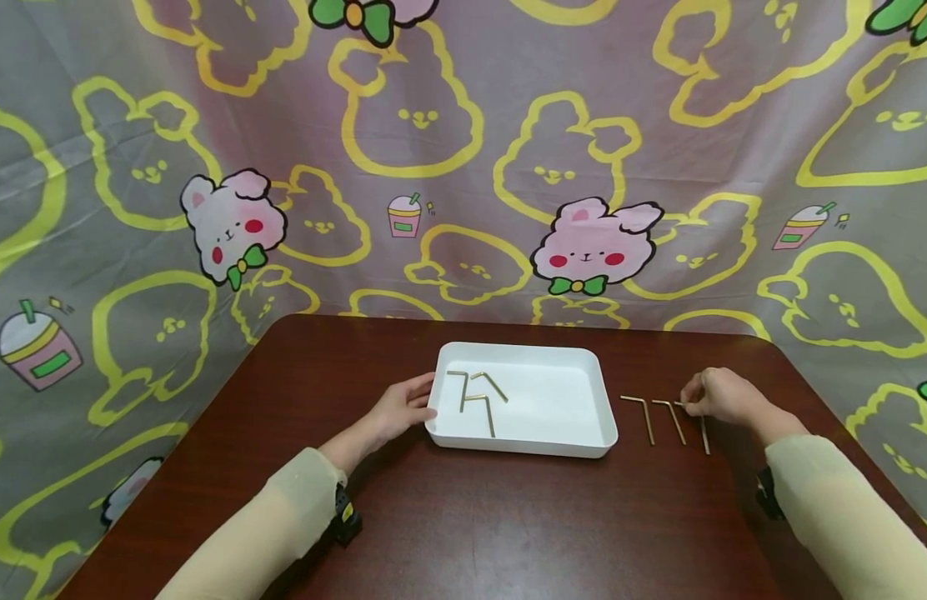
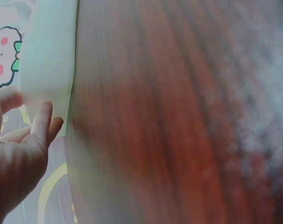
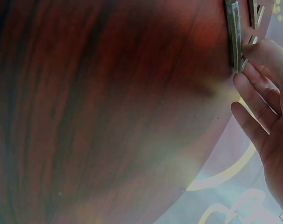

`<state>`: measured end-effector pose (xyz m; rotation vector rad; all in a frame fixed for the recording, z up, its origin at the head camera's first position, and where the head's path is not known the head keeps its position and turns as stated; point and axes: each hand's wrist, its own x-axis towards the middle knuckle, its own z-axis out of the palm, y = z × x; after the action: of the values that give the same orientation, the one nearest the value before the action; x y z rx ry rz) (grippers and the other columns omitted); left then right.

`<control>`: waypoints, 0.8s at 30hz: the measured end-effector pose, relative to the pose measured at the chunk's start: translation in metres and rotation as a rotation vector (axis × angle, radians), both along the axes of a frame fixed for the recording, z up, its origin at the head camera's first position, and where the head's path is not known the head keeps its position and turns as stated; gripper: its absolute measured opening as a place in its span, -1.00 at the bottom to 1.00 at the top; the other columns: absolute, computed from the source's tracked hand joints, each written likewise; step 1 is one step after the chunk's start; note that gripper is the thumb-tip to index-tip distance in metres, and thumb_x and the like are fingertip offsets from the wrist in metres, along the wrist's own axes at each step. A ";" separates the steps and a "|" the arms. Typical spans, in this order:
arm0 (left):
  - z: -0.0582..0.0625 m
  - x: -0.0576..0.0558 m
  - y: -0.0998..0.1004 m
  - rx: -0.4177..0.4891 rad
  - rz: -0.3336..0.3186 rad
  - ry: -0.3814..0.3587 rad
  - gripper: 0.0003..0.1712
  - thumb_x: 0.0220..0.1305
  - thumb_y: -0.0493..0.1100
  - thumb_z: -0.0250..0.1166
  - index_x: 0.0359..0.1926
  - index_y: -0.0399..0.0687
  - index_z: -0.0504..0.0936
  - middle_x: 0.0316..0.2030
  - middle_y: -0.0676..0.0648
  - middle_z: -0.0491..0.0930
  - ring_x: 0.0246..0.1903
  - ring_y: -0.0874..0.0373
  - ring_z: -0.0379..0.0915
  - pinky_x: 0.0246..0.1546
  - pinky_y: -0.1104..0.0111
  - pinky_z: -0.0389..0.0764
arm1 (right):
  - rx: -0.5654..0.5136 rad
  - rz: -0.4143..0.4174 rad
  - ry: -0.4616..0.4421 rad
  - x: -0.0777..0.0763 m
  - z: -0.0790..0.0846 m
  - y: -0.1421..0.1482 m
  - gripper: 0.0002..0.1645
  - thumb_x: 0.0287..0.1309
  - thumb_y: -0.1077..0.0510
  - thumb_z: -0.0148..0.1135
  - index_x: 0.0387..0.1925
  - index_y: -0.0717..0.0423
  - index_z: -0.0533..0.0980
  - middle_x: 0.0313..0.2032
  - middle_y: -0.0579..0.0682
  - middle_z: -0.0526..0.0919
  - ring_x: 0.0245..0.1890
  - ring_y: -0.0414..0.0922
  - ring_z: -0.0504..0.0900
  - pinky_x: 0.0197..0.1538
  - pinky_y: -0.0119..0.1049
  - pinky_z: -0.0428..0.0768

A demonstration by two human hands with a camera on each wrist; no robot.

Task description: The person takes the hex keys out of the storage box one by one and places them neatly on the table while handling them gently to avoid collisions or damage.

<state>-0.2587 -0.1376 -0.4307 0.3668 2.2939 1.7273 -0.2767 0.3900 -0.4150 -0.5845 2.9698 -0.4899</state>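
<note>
On the table stands a white tray (image 1: 538, 400) with three L-shaped brass-coloured hex keys (image 1: 489, 417) lying in its left part. My left hand (image 1: 392, 410) touches the tray's left edge; the left wrist view shows its fairly straight fingers against the tray's pale wall (image 2: 50, 60). Right of the tray, three similar hex keys lie in a row. My right hand (image 1: 722, 396) pinches the short arm of the rightmost hex key (image 1: 705, 435) between thumb and fingers. In the right wrist view that hex key (image 3: 233, 35) has its bend at the fingertips.
Between tray and right hand lie the other two hex keys, one nearer the tray (image 1: 648, 421) and one beside the hand (image 1: 673, 423). The dark wooden table (image 1: 508, 517) ends at a patterned cloth (image 1: 448, 192) behind and at the sides.
</note>
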 end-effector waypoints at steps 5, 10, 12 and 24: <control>0.001 0.001 0.000 0.003 0.007 0.000 -0.25 0.25 -0.55 0.17 0.42 -0.44 0.12 0.31 -0.46 0.22 0.27 -0.26 0.24 0.12 0.14 0.47 | -0.004 -0.004 0.025 -0.001 -0.002 0.002 -0.94 -0.03 0.29 0.41 -0.49 0.13 0.65 -0.42 -0.07 0.65 -0.47 -0.18 0.48 -0.40 -0.22 0.49; 0.001 0.000 0.001 -0.002 0.011 0.001 -0.26 0.25 -0.55 0.17 0.42 -0.44 0.12 0.31 -0.46 0.22 0.27 -0.27 0.24 0.12 0.14 0.47 | 0.001 0.004 0.042 -0.001 -0.001 0.002 -0.96 -0.04 0.30 0.41 -0.48 0.14 0.66 -0.42 -0.08 0.66 -0.45 -0.17 0.52 -0.38 -0.19 0.52; 0.000 0.000 0.000 -0.008 0.009 0.003 -0.27 0.26 -0.54 0.17 0.42 -0.44 0.12 0.31 -0.46 0.23 0.27 -0.27 0.24 0.12 0.15 0.47 | 0.005 0.003 0.041 -0.001 0.000 0.001 -0.96 -0.04 0.29 0.41 -0.46 0.14 0.67 -0.41 -0.08 0.67 -0.43 -0.16 0.54 -0.36 -0.17 0.54; -0.001 0.000 0.001 -0.017 0.015 0.002 -0.26 0.26 -0.53 0.19 0.42 -0.41 0.13 0.31 -0.44 0.25 0.27 -0.25 0.25 0.12 0.15 0.48 | -0.142 -0.087 -0.009 0.002 0.005 -0.003 -0.89 0.04 0.21 0.44 -0.36 0.18 0.72 -0.33 0.03 0.72 -0.33 -0.06 0.60 -0.34 -0.22 0.56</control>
<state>-0.2588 -0.1369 -0.4318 0.3493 2.3168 1.7145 -0.2744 0.3873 -0.4098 -0.4647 2.9797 -0.7141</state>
